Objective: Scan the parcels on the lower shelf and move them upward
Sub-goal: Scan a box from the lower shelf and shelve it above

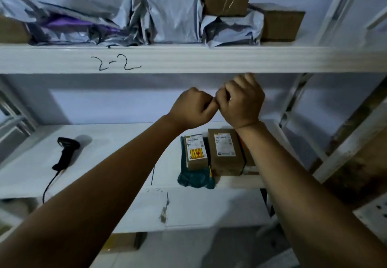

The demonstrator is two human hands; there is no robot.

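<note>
Head view: both bare forearms reach up and forward, meeting just under the white upper shelf beam [209, 59] marked "2-2". The left hand [192, 106] is curled into a fist, and so is the right hand [240, 102]. Their knuckles touch, and nothing shows inside either.

On the white lower shelf [117, 142], below the wrists, a small brown cardboard box with a yellow sticker [195, 152] lies on a teal plastic mailer bag [195, 178], just beside a larger brown cardboard box with a white label [226, 152]. A black corded handheld scanner [66, 152] lies well to the left.
</note>
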